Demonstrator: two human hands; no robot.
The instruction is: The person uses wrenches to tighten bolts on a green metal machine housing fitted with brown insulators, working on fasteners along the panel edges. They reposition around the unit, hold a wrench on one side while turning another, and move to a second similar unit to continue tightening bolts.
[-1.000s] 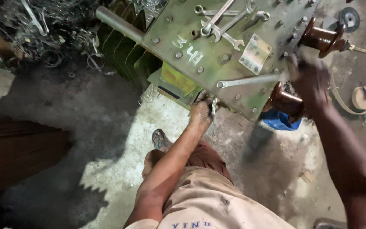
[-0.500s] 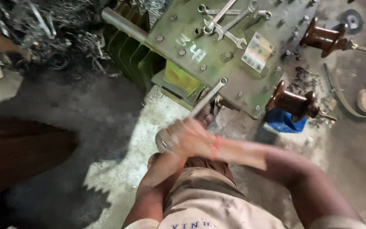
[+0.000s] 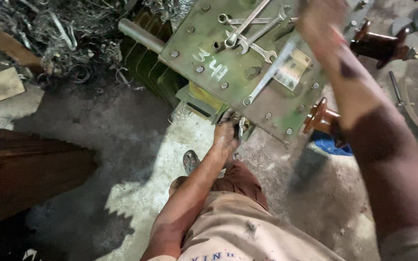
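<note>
A green steel plate [image 3: 228, 67] studded with bolts lies tilted in front of me. My left hand [image 3: 227, 134] reaches to its near edge, fingers curled around a small metal tool [image 3: 241, 126] that sits against the underside. My right hand [image 3: 318, 19], blurred, is raised over the plate's far part and grips a long spanner [image 3: 272, 72]. The spanner slants down, and its ring end [image 3: 246, 101] rests near a bolt on the plate.
Several loose spanners [image 3: 247, 34] lie on the plate's top. Brown ribbed insulators [image 3: 378, 43] [image 3: 321, 118] stick out at the right, above a blue object [image 3: 332, 145]. A scrap-metal heap [image 3: 49, 29], a grey pipe [image 3: 141, 35] and a dark bench [image 3: 25, 169] stand left. My sandalled foot [image 3: 190, 162] is on the concrete.
My right hand swung the long spanner from the plate's right side down towards my left hand, then up over the plate's far part. My left hand stayed at the near edge.
</note>
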